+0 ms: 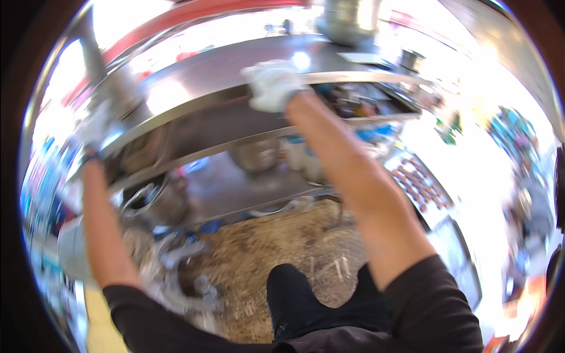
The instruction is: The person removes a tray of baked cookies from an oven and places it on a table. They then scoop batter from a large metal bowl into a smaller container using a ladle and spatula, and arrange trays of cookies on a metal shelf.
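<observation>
My right hand (273,86), in a white glove, is at the front edge of a stainless steel table (212,66). Its fingers look curled, but motion blur hides whether anything is in them. Far to the left, my left hand (96,125), also white-gloved, is at the table's left end. A blurred metal pot or cylinder (123,95) stands just beside it. I cannot make out the left fingers or whether they hold anything. Both arms reach forward, well apart.
An open drawer (397,99) of small items lies right of my right hand. Below, a lower steel shelf (212,187) bears a metal pot (256,154). A tray (419,181) with rows of small brown pieces stands at right. Plastic bags (185,282) lie on the dirty floor (247,260).
</observation>
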A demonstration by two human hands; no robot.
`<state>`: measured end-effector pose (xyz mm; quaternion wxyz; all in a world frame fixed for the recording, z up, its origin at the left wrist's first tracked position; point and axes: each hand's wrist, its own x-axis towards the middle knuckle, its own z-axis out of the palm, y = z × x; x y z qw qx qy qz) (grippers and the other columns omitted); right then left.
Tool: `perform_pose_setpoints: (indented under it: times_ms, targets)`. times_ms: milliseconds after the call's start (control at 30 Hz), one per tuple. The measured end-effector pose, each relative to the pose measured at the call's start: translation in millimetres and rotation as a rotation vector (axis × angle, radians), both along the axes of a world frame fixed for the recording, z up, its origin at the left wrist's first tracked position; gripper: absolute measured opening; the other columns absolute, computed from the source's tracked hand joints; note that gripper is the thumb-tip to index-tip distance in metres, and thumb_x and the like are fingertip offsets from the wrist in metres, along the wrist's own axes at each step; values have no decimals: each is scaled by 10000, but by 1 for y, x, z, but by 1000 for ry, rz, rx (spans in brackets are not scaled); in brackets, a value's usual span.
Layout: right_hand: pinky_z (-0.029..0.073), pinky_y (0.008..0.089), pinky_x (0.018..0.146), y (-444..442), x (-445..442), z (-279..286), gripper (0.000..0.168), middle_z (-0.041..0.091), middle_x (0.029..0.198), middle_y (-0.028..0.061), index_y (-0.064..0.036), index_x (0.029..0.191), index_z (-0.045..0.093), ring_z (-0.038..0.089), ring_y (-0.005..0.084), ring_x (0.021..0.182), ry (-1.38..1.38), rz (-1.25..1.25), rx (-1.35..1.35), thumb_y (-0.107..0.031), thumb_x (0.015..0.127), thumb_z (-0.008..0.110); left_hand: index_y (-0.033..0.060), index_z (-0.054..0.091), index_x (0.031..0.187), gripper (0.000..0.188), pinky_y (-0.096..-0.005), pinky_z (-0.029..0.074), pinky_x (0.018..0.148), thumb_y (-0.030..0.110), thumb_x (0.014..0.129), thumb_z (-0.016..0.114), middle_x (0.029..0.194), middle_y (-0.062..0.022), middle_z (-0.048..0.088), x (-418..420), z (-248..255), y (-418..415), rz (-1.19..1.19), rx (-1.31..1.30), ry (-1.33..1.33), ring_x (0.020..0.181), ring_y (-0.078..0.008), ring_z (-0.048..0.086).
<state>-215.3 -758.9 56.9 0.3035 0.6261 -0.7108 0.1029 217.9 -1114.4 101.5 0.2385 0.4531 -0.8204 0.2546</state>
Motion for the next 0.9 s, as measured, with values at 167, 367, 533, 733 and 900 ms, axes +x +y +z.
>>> perform_pose_setpoints:
  times_ms: [167, 367, 533, 733, 900]
  targets:
    - [470, 558, 1103, -19, 1, 5, 462, 703, 1421, 117, -174, 1350, 710, 652, 353, 1324, -179, -120, 66, -238, 892, 709, 156, 607, 1525, 532, -301, 533, 923, 437, 1073, 623, 1343, -51, 674, 54, 19, -139, -270, 551, 643, 1113, -196, 642]
    - [459, 501, 1087, -20, 0, 4, 487, 700, 1392, 118, -175, 1374, 688, 640, 338, 1316, -175, -122, 109, -262, 896, 720, 193, 609, 1544, 535, -176, 531, 826, 442, 1078, 688, 1293, 50, 662, 81, 16, -200, -734, 973, 1205, 1004, -46, 624]
    - [476, 479, 1077, -30, -2, -2, 466, 710, 1375, 114, -184, 1342, 703, 659, 325, 1294, -166, -123, 80, -254, 881, 718, 140, 696, 1341, 301, -231, 590, 864, 326, 1106, 663, 1167, 6, 737, 16, 23, -106, -854, 1058, 1283, 1095, -118, 717]
    - [625, 510, 920, -26, 22, 16, 362, 793, 1168, 136, -168, 1162, 797, 761, 346, 1105, -73, 84, -36, -257, 822, 709, 110, 714, 1188, 185, -302, 597, 757, 263, 1093, 672, 1033, -30, 745, 43, 14, 56, -787, 842, 1372, 917, -177, 744]
    - [503, 432, 1143, -24, 0, 9, 571, 682, 1433, 105, -178, 1483, 643, 633, 304, 1346, -60, -78, 31, -185, 912, 628, 101, 716, 1059, 138, -344, 614, 635, 238, 1068, 702, 889, -49, 747, 44, 13, 100, -699, 612, 1488, 786, -240, 776]
